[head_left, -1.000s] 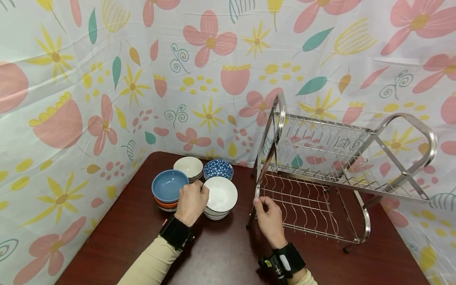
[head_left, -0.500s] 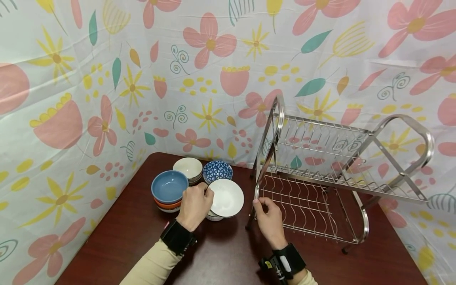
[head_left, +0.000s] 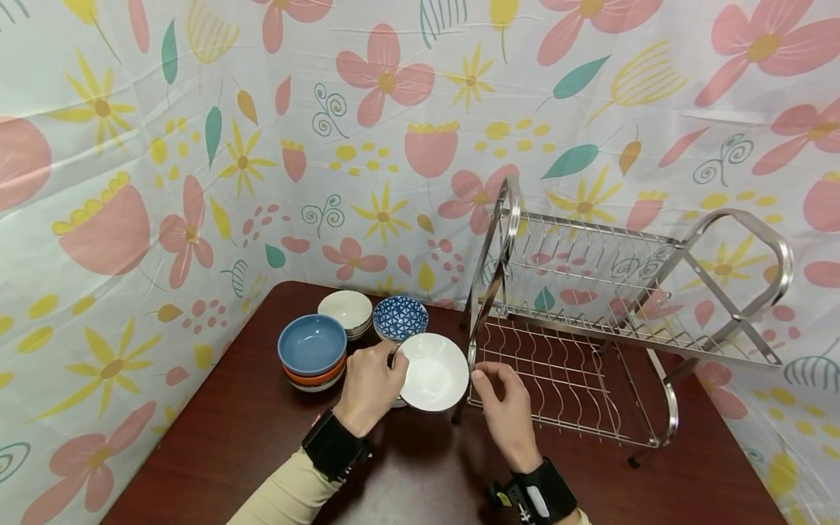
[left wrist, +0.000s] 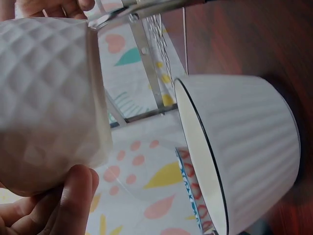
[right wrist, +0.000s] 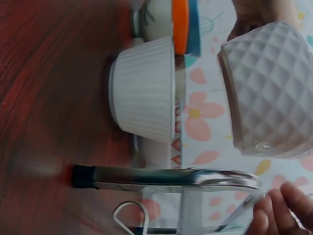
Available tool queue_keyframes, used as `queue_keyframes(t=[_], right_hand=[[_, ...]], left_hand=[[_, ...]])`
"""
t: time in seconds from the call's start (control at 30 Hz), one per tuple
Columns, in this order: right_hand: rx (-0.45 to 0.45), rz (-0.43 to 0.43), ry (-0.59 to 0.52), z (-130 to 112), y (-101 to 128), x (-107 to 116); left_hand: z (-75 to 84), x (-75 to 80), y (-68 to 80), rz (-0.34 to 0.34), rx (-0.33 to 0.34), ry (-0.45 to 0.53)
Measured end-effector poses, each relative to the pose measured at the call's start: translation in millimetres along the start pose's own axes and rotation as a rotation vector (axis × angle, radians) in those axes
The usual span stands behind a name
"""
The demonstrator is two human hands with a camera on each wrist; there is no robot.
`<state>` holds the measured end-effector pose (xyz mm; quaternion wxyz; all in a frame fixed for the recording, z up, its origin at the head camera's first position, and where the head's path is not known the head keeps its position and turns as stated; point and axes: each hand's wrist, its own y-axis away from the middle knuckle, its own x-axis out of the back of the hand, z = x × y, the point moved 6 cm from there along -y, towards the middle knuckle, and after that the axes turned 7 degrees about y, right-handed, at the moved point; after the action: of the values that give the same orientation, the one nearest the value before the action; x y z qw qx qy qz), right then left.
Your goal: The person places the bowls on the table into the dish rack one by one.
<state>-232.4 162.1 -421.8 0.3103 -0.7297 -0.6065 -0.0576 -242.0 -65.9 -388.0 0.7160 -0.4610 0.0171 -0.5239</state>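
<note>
My left hand (head_left: 370, 383) pinches the rim of a white bowl (head_left: 434, 372), tilted and raised off its stack. In the left wrist view this bowl's outside (left wrist: 44, 98) shows a quilted diamond pattern. Below it stands a ribbed white bowl (left wrist: 244, 147) with a dark rim, mostly hidden in the head view. My right hand (head_left: 508, 408) holds nothing; its loosely bent fingers are beside the bowl's right edge, in front of the metal dish rack (head_left: 643, 339). In the right wrist view, those fingers (right wrist: 279, 210) are apart from the bowl, near the rack's bar (right wrist: 171, 178).
Left of my left hand is a stack with a blue bowl (head_left: 312, 344) on top and an orange bowl (head_left: 318, 379) under it. Behind are stacked cream bowls (head_left: 345, 309) and a blue-patterned bowl (head_left: 400, 318). The rack's left side frame rises close to the right hand.
My left hand has lifted the top white bowl off the stack and carried it right, toward the rack. My right hand has come away from the rack's left post, its fingers spreading slightly.
</note>
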Motion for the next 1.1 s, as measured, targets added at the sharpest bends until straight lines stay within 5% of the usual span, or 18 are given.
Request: queue_keyframes(t=[0.2,0.67,0.87,1.1], right_hand=[[-0.011,-0.136,-0.147,-8,3,-2],[-0.250,-0.465,-0.670,-6,5,-7],[-0.256,-0.531,-0.765,-2,5,-6],[-0.259,-0.511,-0.732,0,6,-2]], left_hand=[[7.2,-1.4,2.0,0.009,-0.007,0.050],[14.2,-0.9,3.7,0.007,-0.002,0.108],[18.5,-3.5,4.0,-0.012,-0.019,0.091],[22.7,-7.2,4.3,-0.032,-0.055,0.123]])
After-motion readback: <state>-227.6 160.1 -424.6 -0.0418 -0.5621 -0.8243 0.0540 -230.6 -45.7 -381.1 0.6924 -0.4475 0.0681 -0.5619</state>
